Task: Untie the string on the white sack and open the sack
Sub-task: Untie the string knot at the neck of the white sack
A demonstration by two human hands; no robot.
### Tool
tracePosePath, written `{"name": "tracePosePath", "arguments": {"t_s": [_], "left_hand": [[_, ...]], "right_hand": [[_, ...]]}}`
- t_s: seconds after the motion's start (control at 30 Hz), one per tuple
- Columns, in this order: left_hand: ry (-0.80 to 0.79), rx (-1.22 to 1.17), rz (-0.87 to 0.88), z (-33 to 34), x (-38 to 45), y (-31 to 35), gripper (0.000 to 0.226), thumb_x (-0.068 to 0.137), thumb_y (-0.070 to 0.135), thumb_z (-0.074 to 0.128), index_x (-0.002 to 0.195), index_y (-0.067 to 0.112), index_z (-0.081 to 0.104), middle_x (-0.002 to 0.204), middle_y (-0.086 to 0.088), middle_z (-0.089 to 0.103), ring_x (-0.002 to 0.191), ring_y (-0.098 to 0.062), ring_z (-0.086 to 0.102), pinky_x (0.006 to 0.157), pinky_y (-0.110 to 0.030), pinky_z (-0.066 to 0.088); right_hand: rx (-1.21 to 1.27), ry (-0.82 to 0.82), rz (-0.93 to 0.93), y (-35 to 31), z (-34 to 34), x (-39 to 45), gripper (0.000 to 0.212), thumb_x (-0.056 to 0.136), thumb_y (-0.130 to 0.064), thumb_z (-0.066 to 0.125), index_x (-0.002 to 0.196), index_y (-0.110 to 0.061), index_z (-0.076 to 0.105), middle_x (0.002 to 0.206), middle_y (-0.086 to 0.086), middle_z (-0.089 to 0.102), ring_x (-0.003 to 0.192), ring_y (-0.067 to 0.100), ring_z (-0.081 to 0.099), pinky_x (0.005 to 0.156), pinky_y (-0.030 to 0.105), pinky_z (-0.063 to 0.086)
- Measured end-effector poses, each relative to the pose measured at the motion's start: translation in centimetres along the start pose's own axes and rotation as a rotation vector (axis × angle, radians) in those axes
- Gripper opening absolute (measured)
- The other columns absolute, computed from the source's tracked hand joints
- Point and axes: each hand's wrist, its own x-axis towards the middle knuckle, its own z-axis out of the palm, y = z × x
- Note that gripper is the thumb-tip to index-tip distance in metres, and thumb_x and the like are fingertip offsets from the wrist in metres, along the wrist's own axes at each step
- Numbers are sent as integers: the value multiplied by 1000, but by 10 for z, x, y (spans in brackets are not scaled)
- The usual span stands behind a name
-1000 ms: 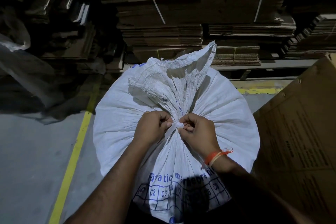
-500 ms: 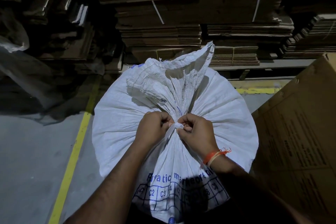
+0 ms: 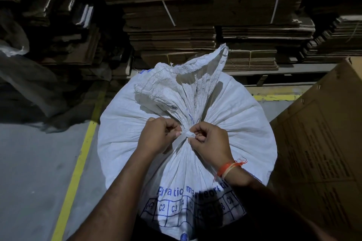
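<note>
— How does the white sack (image 3: pixel 231 123) look?
— Full and round, neck bunched and tied, standing on the floor (image 3: pixel 29 172) beside a cardboard box (image 3: pixel 323 143).
— And the hands?
— The left hand (image 3: pixel 158 135) and the right hand (image 3: pixel 211 141) are both pinched on the string (image 3: pixel 187 134) at the knot.

We stand in a warehouse or packaging store. From ten to two o'clock rise stacks of flattened cardboard cartons (image 3: pixel 170 25), some bundled with white strapping (image 3: pixel 168 13), resting on a low shelf (image 3: pixel 274 73). The grey concrete floor (image 3: pixel 35 162) carries yellow lane lines (image 3: pixel 78 164). At three o'clock stands a large printed cardboard box (image 3: pixel 321 143). The light is dim.
</note>
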Motion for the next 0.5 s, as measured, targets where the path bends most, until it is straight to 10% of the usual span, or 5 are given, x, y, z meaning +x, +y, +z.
{"name": "tracePosePath", "arguments": {"t_s": [0.5], "left_hand": [[-2,12,17,2,2,2,3,82,25,74,79,25,75,67,9,69,68,-9,61,64,-21,36]], "right_hand": [[-13,-1,-38,8,5,2,14,76,-13,82,77,-19,69,64,-7,62,60,4,55,69,39,61]]}}
